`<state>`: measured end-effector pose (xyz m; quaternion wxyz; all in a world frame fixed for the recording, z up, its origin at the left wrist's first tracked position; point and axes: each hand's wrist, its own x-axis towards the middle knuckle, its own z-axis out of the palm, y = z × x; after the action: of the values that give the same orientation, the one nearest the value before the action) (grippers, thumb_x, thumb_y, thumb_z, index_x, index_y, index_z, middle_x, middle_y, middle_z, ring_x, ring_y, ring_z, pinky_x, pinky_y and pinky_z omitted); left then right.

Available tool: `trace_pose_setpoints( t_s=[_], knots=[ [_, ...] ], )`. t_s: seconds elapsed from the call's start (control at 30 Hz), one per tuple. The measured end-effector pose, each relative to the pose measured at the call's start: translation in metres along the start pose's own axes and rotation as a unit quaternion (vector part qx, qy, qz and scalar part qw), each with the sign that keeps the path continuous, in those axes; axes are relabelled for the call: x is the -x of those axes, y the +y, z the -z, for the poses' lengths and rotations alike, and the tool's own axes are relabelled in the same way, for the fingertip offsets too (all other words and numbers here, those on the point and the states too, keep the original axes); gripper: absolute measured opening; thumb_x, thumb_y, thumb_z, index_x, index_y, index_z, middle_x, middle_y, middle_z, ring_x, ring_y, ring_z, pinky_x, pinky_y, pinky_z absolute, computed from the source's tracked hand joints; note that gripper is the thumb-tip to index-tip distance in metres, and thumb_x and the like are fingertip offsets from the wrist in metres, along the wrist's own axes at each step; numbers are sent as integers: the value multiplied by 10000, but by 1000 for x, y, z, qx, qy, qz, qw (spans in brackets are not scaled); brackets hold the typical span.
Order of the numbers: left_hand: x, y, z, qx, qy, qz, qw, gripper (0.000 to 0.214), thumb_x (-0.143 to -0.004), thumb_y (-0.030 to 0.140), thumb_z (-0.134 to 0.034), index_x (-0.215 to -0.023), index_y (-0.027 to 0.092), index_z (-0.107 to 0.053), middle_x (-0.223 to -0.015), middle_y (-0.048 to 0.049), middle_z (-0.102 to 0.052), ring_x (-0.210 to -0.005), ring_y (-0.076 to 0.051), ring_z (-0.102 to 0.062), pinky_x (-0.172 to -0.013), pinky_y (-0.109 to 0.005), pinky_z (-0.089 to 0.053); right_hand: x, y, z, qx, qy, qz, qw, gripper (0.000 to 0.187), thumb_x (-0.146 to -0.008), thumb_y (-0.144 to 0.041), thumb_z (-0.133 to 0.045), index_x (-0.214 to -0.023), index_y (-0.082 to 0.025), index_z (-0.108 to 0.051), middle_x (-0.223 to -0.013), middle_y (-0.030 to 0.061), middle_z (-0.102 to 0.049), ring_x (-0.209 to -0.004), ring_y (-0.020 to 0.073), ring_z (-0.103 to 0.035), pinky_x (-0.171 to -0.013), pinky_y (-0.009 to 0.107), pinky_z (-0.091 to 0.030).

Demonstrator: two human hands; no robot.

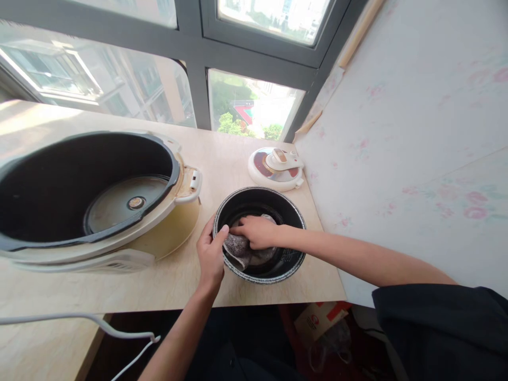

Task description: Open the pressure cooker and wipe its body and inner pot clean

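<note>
A black inner pot [289, 211] stands on the light wooden counter [222, 159]. My left hand [210, 253] grips the pot's near-left rim, thumb hooked over the edge. My right hand [256, 232] is inside the pot, fingers closed and pressing down on a grey cloth [238, 248] that lies against the pot's inner wall. The cloth is partly hidden under that hand.
A large cream rice cooker body [119, 211] with a dark empty cavity stands open at the left. A white and red cooker lid [275, 168] lies behind the pot by the window. A white power cord [99, 321] runs along the counter's front edge. A wall rises at right.
</note>
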<state>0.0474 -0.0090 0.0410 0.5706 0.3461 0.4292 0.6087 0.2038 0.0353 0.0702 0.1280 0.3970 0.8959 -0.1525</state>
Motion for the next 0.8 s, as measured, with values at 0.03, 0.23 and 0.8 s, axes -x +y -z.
trace_pose_setpoints(
  t_s=[0.03, 0.23, 0.8],
  knots=[
    [0, 0, -1, 6, 2, -2, 1000, 455, -835, 279, -727, -1283, 205, -701, -1242, -71, -722, -1182, -274, -649, -1095, -413, -466, 2, 0, 1, -33, -26, -5, 999, 580, -800, -209, -684, -1373, -238, -600, -1074, 126, -684, -939, 293, -651, -734, 346, -476],
    [3, 1, -6, 23, 31, -10, 999, 449, -816, 234, -729, -1263, 208, -716, -1235, -65, -729, -1207, -270, -640, -1130, -418, -434, 15, -1, 14, -199, -143, -36, 969, 629, -647, -259, -837, -1255, -217, -680, -1055, 79, -740, -965, 316, -678, -740, 337, -478],
    [6, 4, -9, -16, 98, 4, 995, 371, -936, 353, -549, -1195, 178, -749, -1274, -73, -713, -1316, -279, -567, -1169, -432, -389, 24, -21, 59, -612, 34, -120, 781, 583, -695, -299, -773, -1224, -192, -552, -1187, 62, -673, -1104, 262, -632, -926, 375, -524]
  ],
)
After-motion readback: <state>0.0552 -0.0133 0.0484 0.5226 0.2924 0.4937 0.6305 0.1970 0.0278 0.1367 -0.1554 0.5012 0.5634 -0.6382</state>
